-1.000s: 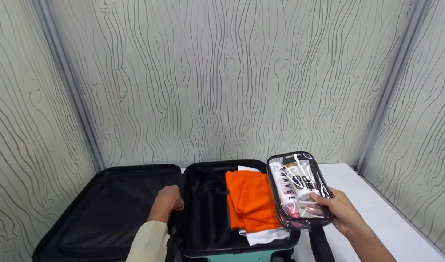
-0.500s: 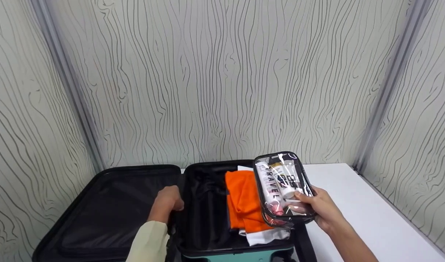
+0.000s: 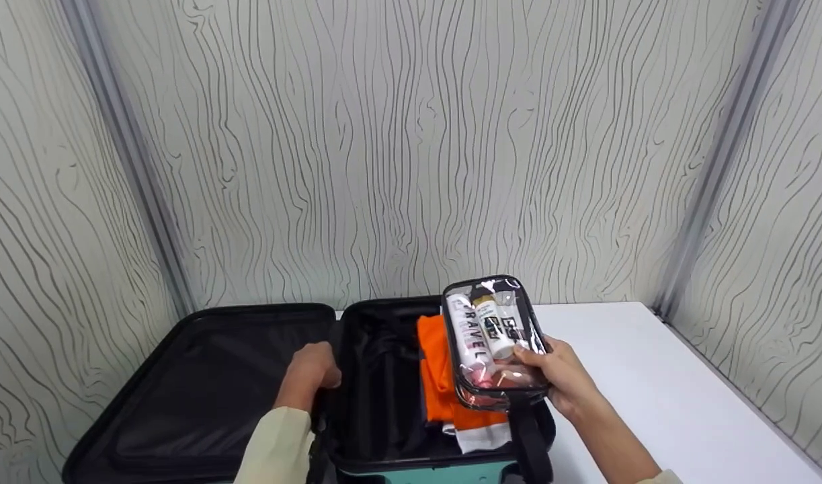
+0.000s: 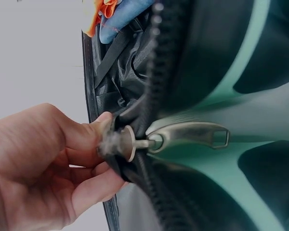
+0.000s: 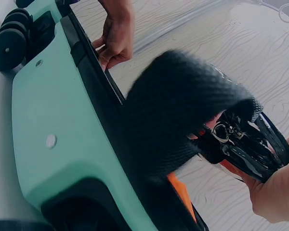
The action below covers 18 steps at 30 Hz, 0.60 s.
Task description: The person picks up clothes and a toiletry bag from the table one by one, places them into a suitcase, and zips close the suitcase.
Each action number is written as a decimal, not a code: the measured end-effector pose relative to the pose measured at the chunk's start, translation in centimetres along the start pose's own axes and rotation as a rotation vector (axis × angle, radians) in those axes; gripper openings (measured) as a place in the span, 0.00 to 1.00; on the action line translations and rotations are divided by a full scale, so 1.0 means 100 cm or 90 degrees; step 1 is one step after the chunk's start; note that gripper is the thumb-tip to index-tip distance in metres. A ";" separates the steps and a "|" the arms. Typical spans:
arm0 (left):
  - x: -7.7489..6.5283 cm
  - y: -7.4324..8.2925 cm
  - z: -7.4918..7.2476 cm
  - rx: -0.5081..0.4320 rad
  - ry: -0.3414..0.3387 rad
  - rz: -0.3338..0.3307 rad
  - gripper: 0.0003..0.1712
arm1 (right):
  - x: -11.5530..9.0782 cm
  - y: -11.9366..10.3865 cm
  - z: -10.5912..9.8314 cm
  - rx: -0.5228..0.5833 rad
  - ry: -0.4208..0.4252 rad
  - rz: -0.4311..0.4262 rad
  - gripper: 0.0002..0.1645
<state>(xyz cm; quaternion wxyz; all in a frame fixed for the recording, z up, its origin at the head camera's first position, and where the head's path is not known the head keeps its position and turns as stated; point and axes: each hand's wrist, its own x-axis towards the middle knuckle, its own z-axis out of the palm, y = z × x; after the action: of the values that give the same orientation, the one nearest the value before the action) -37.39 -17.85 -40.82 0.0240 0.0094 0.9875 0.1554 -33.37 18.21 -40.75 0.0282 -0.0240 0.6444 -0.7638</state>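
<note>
My right hand (image 3: 566, 376) grips the lower right corner of a clear toiletry bag (image 3: 505, 383) with black trim, thumb on its front. White bottles and a pink-topped one show through it, beside "TRAVEL" lettering. A black strap (image 3: 530, 444) hangs from the bag. It hovers over folded orange clothing (image 3: 436, 376) in the right half of an open mint-green suitcase (image 3: 384, 376). My left hand (image 3: 312, 366) stays at the suitcase's middle edge. In the left wrist view, thumb and fingers pinch the black fabric edge beside a metal zipper pull (image 4: 192, 132).
The suitcase's black-lined left half (image 3: 182, 390) lies flat, opened out to the left. White cloth (image 3: 484, 437) shows under the orange clothing. A white table (image 3: 659, 390) extends to the right, with wood-grain-patterned walls (image 3: 411, 148) behind and at both sides.
My right hand has carried the toiletry bag leftward, from the suitcase's right edge to over the orange clothing. My left hand has kept its place.
</note>
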 end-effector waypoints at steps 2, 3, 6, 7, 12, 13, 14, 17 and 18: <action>0.000 0.000 0.000 0.001 -0.001 -0.001 0.07 | 0.003 0.000 0.007 -0.008 0.016 -0.002 0.20; 0.000 0.000 0.000 0.003 0.000 -0.001 0.07 | 0.005 0.000 0.010 -0.009 0.025 -0.003 0.20; -0.001 0.001 -0.001 0.004 0.001 -0.002 0.07 | 0.011 0.001 0.020 -0.008 0.047 0.002 0.22; -0.002 0.001 -0.001 0.005 0.004 -0.001 0.07 | 0.012 0.001 0.023 -0.005 0.050 0.003 0.22; 0.000 0.001 0.000 0.005 0.013 0.004 0.09 | 0.022 0.001 0.039 0.008 0.058 0.000 0.21; 0.000 0.001 0.000 0.006 0.014 0.005 0.10 | 0.024 0.001 0.043 0.012 0.057 -0.003 0.21; 0.001 0.000 0.000 0.006 0.014 0.005 0.10 | 0.026 0.001 0.047 0.015 0.060 -0.005 0.20; 0.001 0.000 0.001 0.005 0.016 0.006 0.11 | 0.033 0.003 0.059 0.029 0.064 -0.013 0.17; 0.000 -0.001 0.001 0.004 0.018 0.005 0.11 | 0.036 0.003 0.063 0.034 0.061 -0.017 0.17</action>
<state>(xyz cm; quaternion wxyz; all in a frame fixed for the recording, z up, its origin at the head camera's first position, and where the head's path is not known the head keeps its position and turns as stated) -37.43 -17.88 -40.91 0.0093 0.0115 0.9882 0.1527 -36.49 11.73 -40.00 -0.0121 0.0045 0.6240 -0.7813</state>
